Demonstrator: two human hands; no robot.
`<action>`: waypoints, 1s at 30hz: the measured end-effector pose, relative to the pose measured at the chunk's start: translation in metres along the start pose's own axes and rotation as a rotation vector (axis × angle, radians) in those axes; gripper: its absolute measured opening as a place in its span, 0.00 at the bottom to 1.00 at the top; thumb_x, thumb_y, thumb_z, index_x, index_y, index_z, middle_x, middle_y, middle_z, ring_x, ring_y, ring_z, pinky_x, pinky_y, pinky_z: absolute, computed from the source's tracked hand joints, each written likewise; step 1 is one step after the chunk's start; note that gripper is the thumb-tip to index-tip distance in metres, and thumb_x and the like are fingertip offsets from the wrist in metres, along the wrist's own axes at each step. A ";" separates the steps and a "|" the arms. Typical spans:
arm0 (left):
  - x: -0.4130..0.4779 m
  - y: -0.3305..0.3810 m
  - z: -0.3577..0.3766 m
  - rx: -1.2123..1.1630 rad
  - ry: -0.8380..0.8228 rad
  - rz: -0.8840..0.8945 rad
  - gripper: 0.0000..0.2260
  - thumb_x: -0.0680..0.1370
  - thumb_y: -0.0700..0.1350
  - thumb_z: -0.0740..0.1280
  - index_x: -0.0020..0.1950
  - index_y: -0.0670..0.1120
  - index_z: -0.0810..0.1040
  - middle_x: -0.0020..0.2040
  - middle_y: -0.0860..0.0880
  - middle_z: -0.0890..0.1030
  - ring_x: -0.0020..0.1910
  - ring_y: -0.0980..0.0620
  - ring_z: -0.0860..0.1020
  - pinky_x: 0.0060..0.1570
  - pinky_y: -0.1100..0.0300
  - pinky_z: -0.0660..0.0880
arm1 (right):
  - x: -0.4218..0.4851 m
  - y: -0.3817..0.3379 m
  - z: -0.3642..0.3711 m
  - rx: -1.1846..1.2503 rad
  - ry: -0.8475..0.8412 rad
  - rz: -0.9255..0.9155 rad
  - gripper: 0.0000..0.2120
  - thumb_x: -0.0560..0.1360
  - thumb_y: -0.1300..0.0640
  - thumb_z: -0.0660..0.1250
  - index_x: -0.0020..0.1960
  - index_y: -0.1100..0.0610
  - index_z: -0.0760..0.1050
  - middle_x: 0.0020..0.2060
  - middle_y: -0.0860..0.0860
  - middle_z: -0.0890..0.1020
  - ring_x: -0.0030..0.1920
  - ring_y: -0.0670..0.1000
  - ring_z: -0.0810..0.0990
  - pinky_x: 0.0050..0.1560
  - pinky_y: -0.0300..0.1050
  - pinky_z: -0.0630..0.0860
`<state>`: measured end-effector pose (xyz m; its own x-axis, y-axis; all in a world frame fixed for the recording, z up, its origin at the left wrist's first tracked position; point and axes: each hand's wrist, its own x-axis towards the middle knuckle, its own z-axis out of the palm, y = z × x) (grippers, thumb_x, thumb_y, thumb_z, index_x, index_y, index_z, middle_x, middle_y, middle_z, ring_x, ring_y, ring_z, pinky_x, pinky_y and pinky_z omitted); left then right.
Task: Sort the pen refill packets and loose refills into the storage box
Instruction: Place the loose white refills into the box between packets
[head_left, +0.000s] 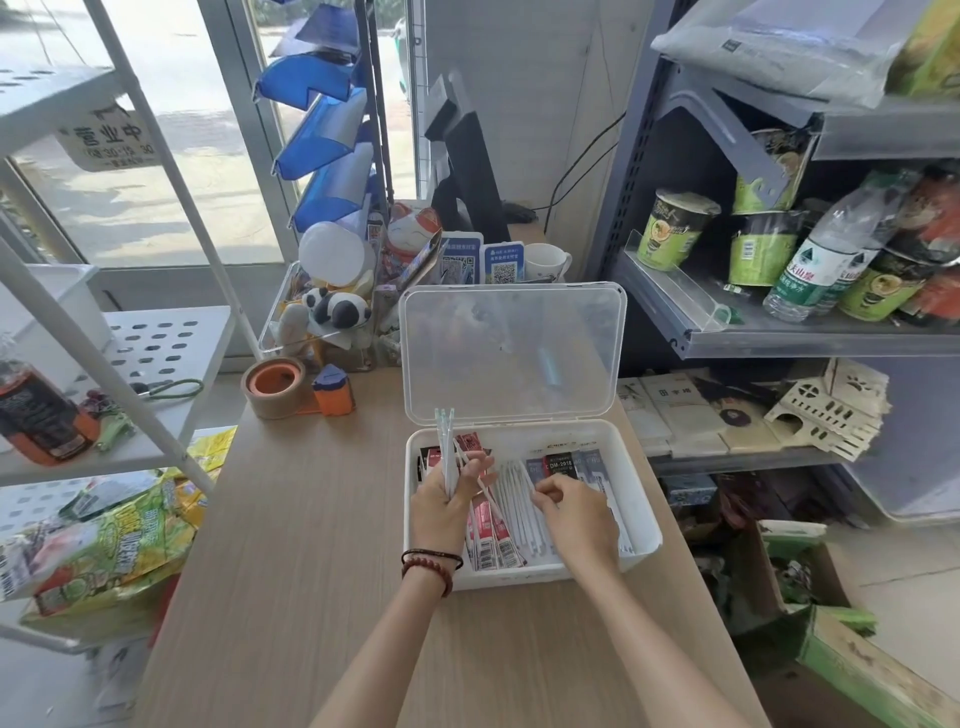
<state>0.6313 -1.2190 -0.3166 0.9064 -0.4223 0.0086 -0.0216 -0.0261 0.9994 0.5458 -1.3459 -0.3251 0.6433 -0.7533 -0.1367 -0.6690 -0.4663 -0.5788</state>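
Wooden counter (311, 519) bears the storage box (519, 578), where loose refills (515, 501) lie top-to-bottom just left of the right hand (576, 514), whose fingers curl onto them, grip unclear; the left hand (441, 512) clamps an upright bundle (445, 441).

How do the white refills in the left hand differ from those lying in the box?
The held white refills stand nearly upright; the boxed white refills lie flat. The left hand grips the held ones over the white plastic storage box; the boxed ones rest inside it. Both are thin, white sticks.
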 end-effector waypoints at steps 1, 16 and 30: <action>0.000 0.001 0.000 0.001 0.004 0.003 0.08 0.78 0.46 0.63 0.52 0.45 0.80 0.48 0.50 0.84 0.45 0.60 0.83 0.42 0.61 0.80 | 0.002 0.001 0.001 -0.012 -0.009 0.010 0.04 0.78 0.51 0.66 0.50 0.47 0.79 0.41 0.40 0.82 0.38 0.41 0.79 0.34 0.40 0.75; -0.001 0.008 -0.001 0.036 0.069 0.041 0.11 0.78 0.47 0.63 0.52 0.41 0.82 0.43 0.57 0.83 0.39 0.64 0.82 0.36 0.70 0.76 | 0.007 0.006 0.009 -0.132 -0.072 0.007 0.07 0.70 0.48 0.74 0.40 0.48 0.78 0.37 0.41 0.81 0.37 0.43 0.80 0.37 0.41 0.77; -0.002 0.010 -0.002 -0.017 0.049 -0.063 0.05 0.75 0.47 0.68 0.43 0.46 0.79 0.24 0.58 0.77 0.25 0.65 0.74 0.28 0.73 0.71 | 0.001 -0.006 -0.001 0.081 -0.098 -0.195 0.17 0.76 0.35 0.60 0.44 0.47 0.78 0.34 0.41 0.82 0.29 0.37 0.76 0.29 0.34 0.71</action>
<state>0.6297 -1.2169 -0.3068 0.9254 -0.3752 -0.0531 0.0428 -0.0358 0.9984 0.5504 -1.3443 -0.3207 0.7931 -0.6022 -0.0909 -0.4988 -0.5567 -0.6643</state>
